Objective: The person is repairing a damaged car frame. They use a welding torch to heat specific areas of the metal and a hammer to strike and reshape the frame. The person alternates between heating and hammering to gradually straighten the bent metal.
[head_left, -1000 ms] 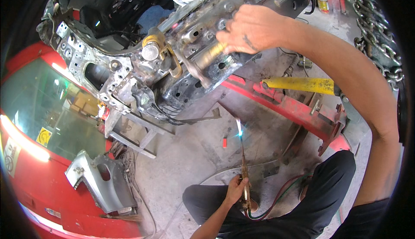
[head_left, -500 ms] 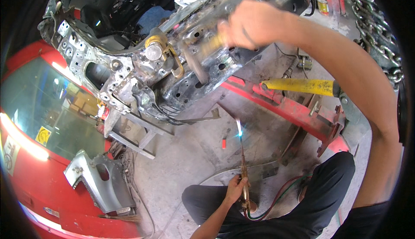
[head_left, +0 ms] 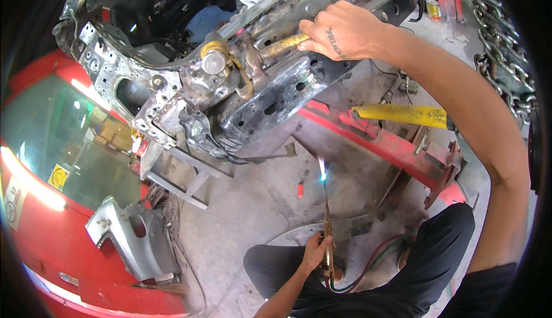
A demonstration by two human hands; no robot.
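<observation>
My right hand (head_left: 340, 32) is wrapped round the yellow handle of a hammer (head_left: 286, 46). The hammer's head meets or hovers just over the bare metal of a vehicle's frame rail (head_left: 270, 96); I cannot tell which. Beside it, a yellow pulling clamp (head_left: 214, 60) with a hook is fixed to the frame. Low between my knees, my left hand (head_left: 315, 251) grips a brass gas torch (head_left: 328, 221). From the torch's upright tip burns a blue-white flame (head_left: 322, 171), apart from the frame above it. Red and green hoses (head_left: 368, 268) run from the torch's lower end.
A red steel beam (head_left: 374, 145) and a yellow arm (head_left: 399, 115) lie to the right, with heavy chains (head_left: 506, 53) beyond. A grey stand (head_left: 175, 174) is under the frame. At left are a loose silver fender (head_left: 129, 237) and a red car (head_left: 57, 249). A red lighter-like object (head_left: 300, 190) lies on the floor.
The hammer, blurred by motion before, has its head farther up and left on the frame, near the clamp. My left hand and the lit torch stay almost where they were.
</observation>
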